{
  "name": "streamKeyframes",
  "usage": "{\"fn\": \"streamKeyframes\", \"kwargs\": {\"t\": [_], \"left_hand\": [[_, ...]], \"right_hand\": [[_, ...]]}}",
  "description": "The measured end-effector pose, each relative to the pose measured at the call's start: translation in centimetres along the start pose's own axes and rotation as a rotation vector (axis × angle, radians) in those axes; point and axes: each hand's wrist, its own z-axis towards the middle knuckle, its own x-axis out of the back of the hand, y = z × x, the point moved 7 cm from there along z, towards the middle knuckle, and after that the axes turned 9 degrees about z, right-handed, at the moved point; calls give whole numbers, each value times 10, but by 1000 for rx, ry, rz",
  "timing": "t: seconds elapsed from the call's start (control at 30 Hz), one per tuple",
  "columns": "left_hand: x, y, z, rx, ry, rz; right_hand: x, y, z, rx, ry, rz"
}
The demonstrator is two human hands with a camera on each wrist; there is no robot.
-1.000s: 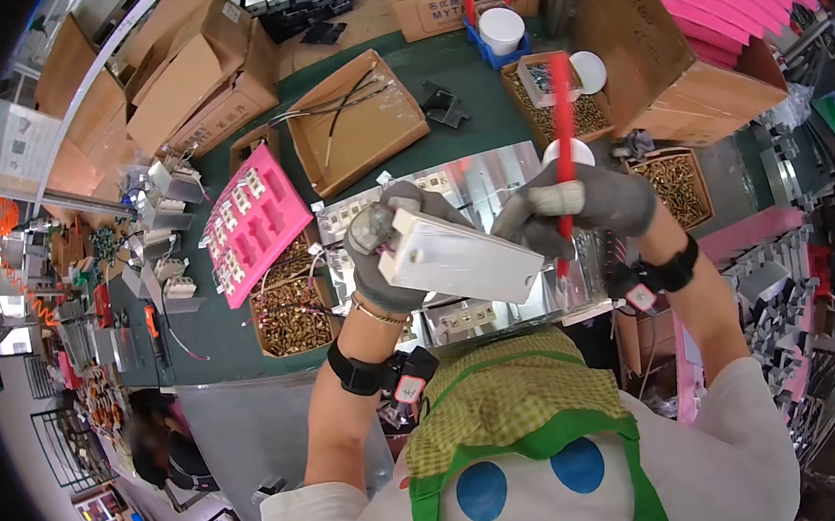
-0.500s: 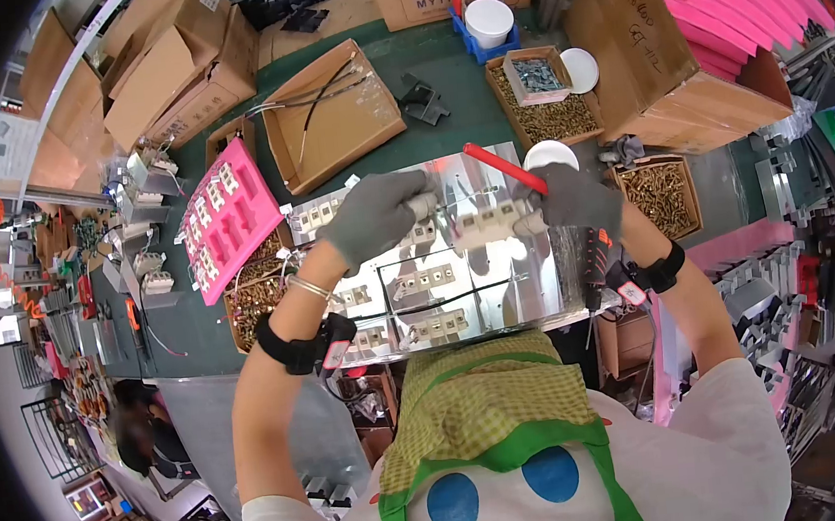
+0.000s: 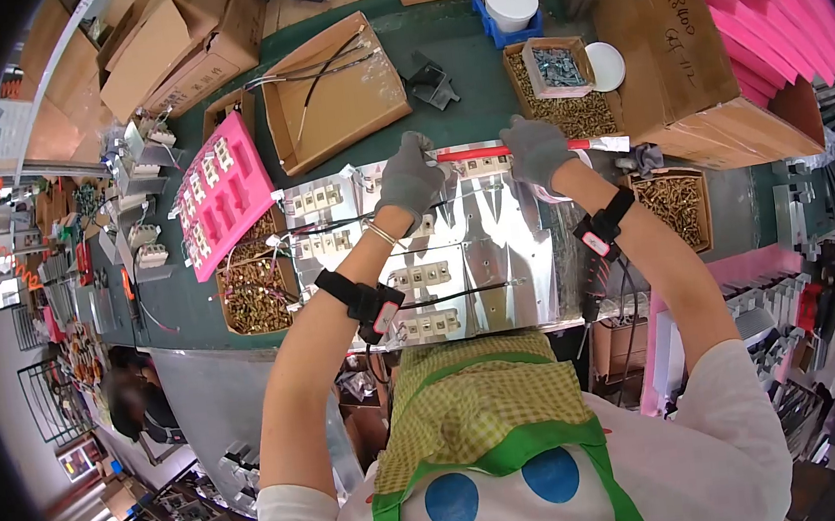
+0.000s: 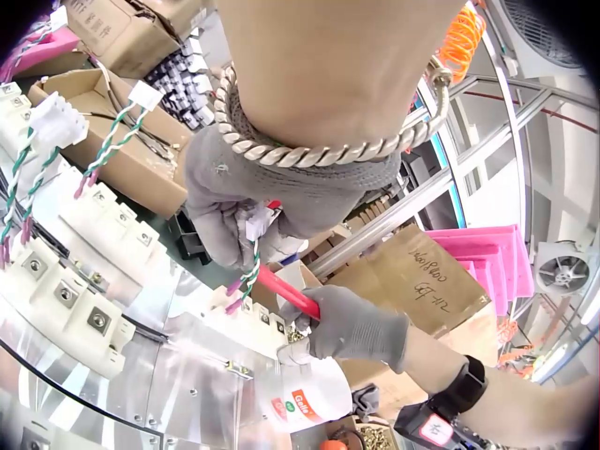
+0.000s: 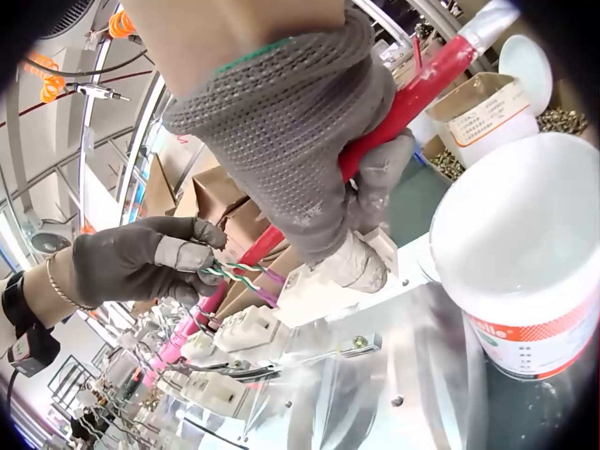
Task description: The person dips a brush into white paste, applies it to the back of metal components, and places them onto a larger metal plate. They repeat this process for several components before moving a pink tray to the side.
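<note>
In the head view my gloved left hand (image 3: 411,176) is over the far edge of the shiny metal sheets (image 3: 500,283). The left wrist view shows its fingers pinching a small white connector (image 4: 255,223) with green-white twisted wires. My right hand (image 3: 540,151) curls round a red stick (image 3: 468,154), which lies sideways between the hands, its pale end to the right. In the right wrist view a fingertip of that hand (image 5: 291,155) touches a cream-white block (image 5: 305,292) on the metal. The fingers partly hide this block.
Rows of cream blocks (image 3: 424,275) and black cables lie on the sheets. A white tub (image 5: 525,244) stands close by my right hand. Beyond are a cardboard tray (image 3: 332,98) and a box of screws (image 3: 570,117); a pink foam tray (image 3: 225,194) is left.
The large white block held up a second ago is no longer in the air. Both hands have moved toward the far edge, and the red stick has swung from upright through slanted to sideways.
</note>
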Motion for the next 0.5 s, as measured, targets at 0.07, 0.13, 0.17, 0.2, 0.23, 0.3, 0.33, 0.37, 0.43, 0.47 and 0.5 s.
{"fn": "streamKeyframes", "kwargs": {"t": [0.07, 0.13, 0.17, 0.2, 0.23, 0.3, 0.33, 0.37, 0.43, 0.47, 0.5], "left_hand": [[-4, -3, 1, -21, 28, -48], [-9, -4, 3, 13, -1, -58], [-10, -3, 3, 27, -16, -63], [-10, -2, 4, 33, -14, -41], [-11, -1, 5, 38, -13, -20], [-13, 0, 6, 36, -10, 0], [-13, 1, 6, 31, -8, 0], [-12, 2, 6, 26, -4, 1], [-11, 3, 7, 55, -22, 44], [-10, 3, 7, 69, -29, 65], [-11, 4, 8, 63, -34, 60]], "right_hand": [[-5, 2, 3, -20, -27, -9], [-9, 3, 7, -25, -35, -13], [-11, 5, 8, -22, -30, -12], [-12, 6, 9, -20, -24, -12], [-13, 7, 9, -24, -23, -3], [-12, 8, 7, -33, -20, 14], [-13, 8, 7, -36, -19, 24], [-15, 8, 7, -38, -17, 34], [-15, 6, 8, -38, -4, 57], [-14, 6, 7, -37, 9, 68], [-14, 5, 6, -34, 21, 80]]}}
